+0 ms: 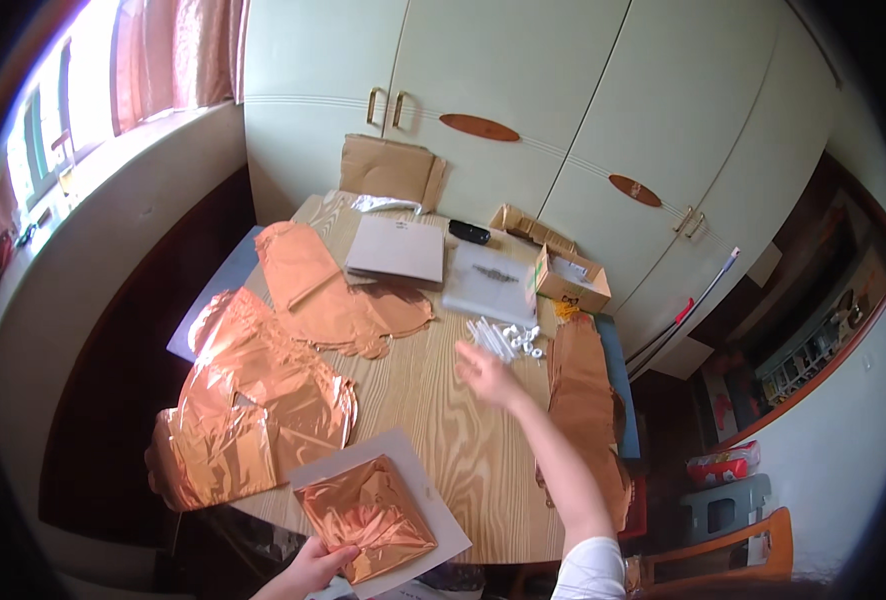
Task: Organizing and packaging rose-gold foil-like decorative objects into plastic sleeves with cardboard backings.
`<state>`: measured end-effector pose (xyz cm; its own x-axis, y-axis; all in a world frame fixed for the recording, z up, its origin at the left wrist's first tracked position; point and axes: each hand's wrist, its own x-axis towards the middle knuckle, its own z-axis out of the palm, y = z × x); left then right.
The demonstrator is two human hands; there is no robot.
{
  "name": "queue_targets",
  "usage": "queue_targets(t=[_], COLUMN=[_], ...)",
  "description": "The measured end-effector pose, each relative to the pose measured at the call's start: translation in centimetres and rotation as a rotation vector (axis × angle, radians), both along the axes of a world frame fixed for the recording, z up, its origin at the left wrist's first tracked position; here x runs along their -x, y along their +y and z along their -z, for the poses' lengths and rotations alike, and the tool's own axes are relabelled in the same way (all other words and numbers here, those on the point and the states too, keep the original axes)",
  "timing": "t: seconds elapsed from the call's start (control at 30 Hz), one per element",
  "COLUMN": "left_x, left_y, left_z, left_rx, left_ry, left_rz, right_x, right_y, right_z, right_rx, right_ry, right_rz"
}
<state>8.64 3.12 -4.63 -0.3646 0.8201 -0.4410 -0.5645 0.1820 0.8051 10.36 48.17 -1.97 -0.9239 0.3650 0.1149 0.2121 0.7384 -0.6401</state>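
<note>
My left hand [315, 568] pinches the edge of a folded copper-coloured foil sheet [375, 510] at the table's front edge. Under the foil lies a white square card [448, 545], its margins showing on several sides. My right hand [487, 376] is stretched over the middle of the table, fingers apart, and no object shows in it. Just beyond its fingertips are a bunch of thin white sticks [491, 338] and several small white plastic pieces [526, 340].
Loose copper foil pieces [263, 400] cover the table's left side; more foil [583, 400] lies along the right. Farther back are a stack of white cards [396, 250], a clear plastic bag [488, 285], a black case [469, 232] and a small cardboard box [575, 284].
</note>
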Motion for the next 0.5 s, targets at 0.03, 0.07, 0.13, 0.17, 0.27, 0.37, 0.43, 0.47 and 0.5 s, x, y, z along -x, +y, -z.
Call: queue_targets(t=[0.03, 0.07, 0.13, 0.17, 0.27, 0.37, 0.43, 0.47, 0.5], left_x=[0.1, 0.4, 0.7, 0.8, 1.6, 1.5, 1.2, 1.1, 1.6], left_y=[0.3, 0.8, 2.1, 2.9, 2.9, 3.5, 3.9, 3.9, 4.0], left_z=[0.9, 1.9, 1.6, 0.3, 2.3, 3.1, 3.6, 3.8, 3.9], left_rx=[-0.093, -0.108, -0.177, -0.185, 0.218, 0.126, 0.068, 0.04, 0.077], left_ry=[-0.067, -0.08, -0.016, -0.019, 0.144, 0.158, 0.15, 0.148, 0.148], left_rz=[-0.07, -0.139, -0.198, -0.215, 0.063, 0.007, -0.06, -0.096, -0.039], right_x=[1.9, 2.9, 4.6, 5.6, 7.8, 9.1, 9.9, 10.4, 9.9], right_y=[2.7, 5.5, 11.1, 13.6, 17.8, 18.9, 19.3, 19.4, 20.3], right_z=[-0.5, -1.1, -0.1, 0.5, 1.4, 2.0, 3.4, 4.1, 5.5], right_rx=[-0.032, -0.072, -0.16, -0.201, -0.394, -0.476, -0.483, -0.463, -0.445], right_ry=[-0.011, -0.024, 0.018, 0.038, -0.038, -0.269, -0.314, -0.282, -0.27], right_rz=[0.069, 0.156, 0.224, 0.251, 0.308, 0.348, 0.335, 0.323, 0.331])
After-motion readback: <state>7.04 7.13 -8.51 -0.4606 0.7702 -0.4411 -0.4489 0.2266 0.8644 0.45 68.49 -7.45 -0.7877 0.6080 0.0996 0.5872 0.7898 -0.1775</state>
